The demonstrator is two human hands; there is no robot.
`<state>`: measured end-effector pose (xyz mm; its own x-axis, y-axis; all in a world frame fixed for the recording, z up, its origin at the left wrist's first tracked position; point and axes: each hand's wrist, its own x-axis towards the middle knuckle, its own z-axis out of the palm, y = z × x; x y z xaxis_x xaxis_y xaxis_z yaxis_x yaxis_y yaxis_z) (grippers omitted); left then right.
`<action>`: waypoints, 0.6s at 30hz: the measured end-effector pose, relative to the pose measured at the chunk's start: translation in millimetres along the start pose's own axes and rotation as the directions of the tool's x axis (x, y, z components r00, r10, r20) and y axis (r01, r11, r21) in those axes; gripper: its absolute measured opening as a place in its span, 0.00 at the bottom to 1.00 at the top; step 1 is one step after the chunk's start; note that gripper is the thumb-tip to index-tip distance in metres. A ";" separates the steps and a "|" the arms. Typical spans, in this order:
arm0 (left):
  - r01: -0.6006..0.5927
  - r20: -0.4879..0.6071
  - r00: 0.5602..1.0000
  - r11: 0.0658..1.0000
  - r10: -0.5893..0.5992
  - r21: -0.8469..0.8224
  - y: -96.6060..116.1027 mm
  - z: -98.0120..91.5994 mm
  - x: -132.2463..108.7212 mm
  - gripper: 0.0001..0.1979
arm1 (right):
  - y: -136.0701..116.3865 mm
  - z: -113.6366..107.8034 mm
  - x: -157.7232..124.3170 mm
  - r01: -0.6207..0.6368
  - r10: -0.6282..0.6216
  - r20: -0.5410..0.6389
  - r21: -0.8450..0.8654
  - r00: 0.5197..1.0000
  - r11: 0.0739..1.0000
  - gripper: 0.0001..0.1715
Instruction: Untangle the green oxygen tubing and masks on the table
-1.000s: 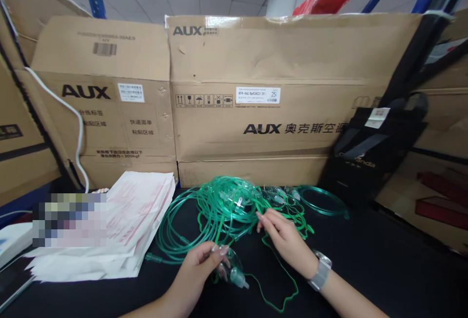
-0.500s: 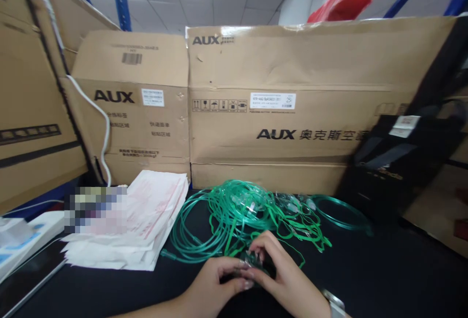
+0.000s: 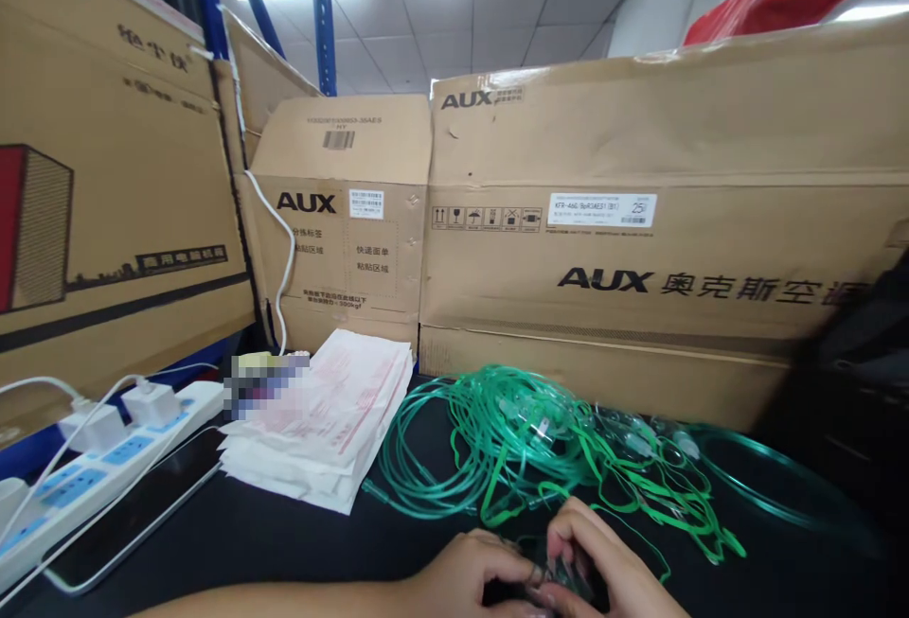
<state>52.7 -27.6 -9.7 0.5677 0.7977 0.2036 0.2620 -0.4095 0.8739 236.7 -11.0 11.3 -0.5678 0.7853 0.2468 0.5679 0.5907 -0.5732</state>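
At the bottom of the head view my left hand (image 3: pixel 469 575) and my right hand (image 3: pixel 603 561) meet, fingers closed on a clear plastic piece (image 3: pixel 570 577). Fingers cover most of it, so its full shape is hidden. Just beyond them lies a heap of coiled green tubing (image 3: pixel 426 467), tangled with green elastic straps (image 3: pixel 632 481). Clear plastic masks (image 3: pixel 543 424) show in the middle of the heap. A separate loop of green tubing (image 3: pixel 767 481) curves off to the right.
A stack of white printed paper bags (image 3: pixel 355 410) lies left of the tubing. Farther left are a phone (image 3: pixel 142 504) and a white power strip (image 3: pixel 106 457) with chargers and cables. Cardboard boxes (image 3: pixel 497 315) wall off the back. Something black (image 3: pixel 852 381) stands at the right.
The camera view has swung left and tilted up, so everything sits farther right and my hands lower in the picture. Both hands still hold the clear plastic piece.
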 end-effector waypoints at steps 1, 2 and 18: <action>-0.002 0.001 1.000 1.000 0.002 -0.006 1.4 -0.6 -0.4 0.21 | -1.5 -0.9 -0.1 -0.002 0.002 0.000 -0.010 1.000 1.000 0.09; 0.005 -0.004 1.000 1.000 -0.005 -0.024 2.8 -0.9 -1.0 0.21 | -3.3 -1.9 -0.3 -0.002 0.002 -0.001 -0.021 1.000 1.000 0.09; 0.149 -0.058 0.982 0.929 -0.178 -0.339 -3.2 6.3 -2.2 0.16 | -24.5 -0.7 -5.3 -0.008 0.006 -0.013 -0.158 1.000 0.987 0.10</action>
<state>55.5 -30.8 -15.7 0.4652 0.8824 0.0699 0.0635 -0.1120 0.9917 226.2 -29.5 24.5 -0.5566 0.7910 0.2540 0.6594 0.6067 -0.4440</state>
